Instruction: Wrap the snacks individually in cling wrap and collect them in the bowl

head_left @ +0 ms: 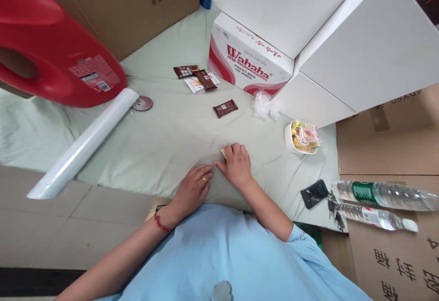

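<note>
My right hand rests on the pale green sheet, its fingers curled over a small yellow packet; only an edge of the packet shows. My left hand lies beside it near the front edge, fingers loosely stretched toward the right thumb, with nothing visible in them. A yellow ring is on one of its fingers. Beyond the hands lies a single brown-wrapped snack. Farther back, two more brown packets overlap some white ones. To the right stands a white tub filled with yellow and pink snack packets.
A red jug, a white plastic roll and a round metal disc are at left. Crumpled clear plastic lies against a Wahaba carton. A black phone, keys and two bottles lie at right.
</note>
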A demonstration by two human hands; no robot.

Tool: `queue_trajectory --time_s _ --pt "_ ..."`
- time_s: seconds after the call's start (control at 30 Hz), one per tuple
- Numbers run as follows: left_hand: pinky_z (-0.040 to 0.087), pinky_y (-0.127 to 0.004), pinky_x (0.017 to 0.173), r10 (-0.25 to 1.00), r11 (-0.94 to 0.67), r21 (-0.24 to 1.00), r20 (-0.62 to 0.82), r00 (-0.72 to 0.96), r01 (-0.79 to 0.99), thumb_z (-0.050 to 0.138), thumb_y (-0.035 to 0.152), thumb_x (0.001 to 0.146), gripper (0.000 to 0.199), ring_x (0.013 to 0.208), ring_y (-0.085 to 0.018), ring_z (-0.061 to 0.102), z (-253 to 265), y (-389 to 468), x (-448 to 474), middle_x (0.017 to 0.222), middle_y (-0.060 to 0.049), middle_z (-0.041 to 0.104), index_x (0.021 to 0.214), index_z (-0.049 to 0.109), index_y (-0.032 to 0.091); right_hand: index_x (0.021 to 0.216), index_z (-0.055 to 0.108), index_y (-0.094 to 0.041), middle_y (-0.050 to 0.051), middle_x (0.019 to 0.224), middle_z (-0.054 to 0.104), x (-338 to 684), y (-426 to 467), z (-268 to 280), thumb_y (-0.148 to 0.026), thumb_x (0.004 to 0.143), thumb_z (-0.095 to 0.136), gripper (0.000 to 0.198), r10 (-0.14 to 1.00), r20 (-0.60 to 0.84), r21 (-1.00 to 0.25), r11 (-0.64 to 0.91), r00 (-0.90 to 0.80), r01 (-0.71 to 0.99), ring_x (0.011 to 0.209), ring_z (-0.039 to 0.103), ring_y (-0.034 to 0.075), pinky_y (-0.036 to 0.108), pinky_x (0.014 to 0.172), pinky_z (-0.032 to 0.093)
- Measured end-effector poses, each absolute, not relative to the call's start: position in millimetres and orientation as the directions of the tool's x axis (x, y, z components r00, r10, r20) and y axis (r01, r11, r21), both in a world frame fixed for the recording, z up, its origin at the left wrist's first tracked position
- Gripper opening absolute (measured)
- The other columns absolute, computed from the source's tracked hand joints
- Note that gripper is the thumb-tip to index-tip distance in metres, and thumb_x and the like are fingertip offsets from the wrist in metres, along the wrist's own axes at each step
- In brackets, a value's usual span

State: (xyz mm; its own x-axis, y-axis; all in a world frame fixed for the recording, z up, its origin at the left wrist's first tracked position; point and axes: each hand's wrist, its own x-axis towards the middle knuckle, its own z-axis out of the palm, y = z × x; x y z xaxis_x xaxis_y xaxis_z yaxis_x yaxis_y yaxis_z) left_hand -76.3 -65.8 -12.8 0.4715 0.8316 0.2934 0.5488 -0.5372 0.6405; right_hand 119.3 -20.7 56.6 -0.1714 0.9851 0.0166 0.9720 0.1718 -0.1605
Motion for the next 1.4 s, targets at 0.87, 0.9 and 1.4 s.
queue_trajectory --time_s 0.87,0.9,1.4 --pt "0.059 -0.042 0.096 0.763 0.314 0.931 -0.364 0.534 0.186 0.074 0.061 0.083 0.06 0.109 -0.03 0.075 53 -45 -15 0.117 -0.009 0.081 0.125 0.074 0.018 0.124 0.076 -0.029 0.005 0.124 0.079 184 -88 53 -0.058 0.092 0.075 0.043 0.952 -0.25 -0.964 -0.262 -0.175 -0.051 0.118 0.074 0.023 0.043 0.111 0.055" --pt "0.059 -0.042 0.095 0.766 0.321 0.93 -0.367 0.527 0.18 0.073 0.062 0.084 0.059 0.108 -0.03 0.075 55 -46 -14 0.117 -0.009 0.081 0.124 0.075 0.018 0.125 0.075 -0.029 0.006 0.126 0.079 183 -90 51 -0.059 0.092 0.076 0.045 0.954 -0.247 -0.963 -0.26 -0.169 -0.065 0.119 0.073 0.023 0.043 0.111 0.055" --pt "0.057 -0.052 0.104 0.977 -0.205 0.702 0.104 0.186 0.682 0.05 0.053 0.102 0.042 0.118 -0.032 0.069 21 -44 -76 0.125 -0.013 0.075 0.111 0.074 0.02 0.131 0.071 -0.025 0.012 0.136 0.074 301 -103 40 -0.061 0.083 0.08 0.061 0.93 -0.229 -0.965 -0.255 0.288 0.056 0.124 0.071 0.028 0.048 0.109 0.057"
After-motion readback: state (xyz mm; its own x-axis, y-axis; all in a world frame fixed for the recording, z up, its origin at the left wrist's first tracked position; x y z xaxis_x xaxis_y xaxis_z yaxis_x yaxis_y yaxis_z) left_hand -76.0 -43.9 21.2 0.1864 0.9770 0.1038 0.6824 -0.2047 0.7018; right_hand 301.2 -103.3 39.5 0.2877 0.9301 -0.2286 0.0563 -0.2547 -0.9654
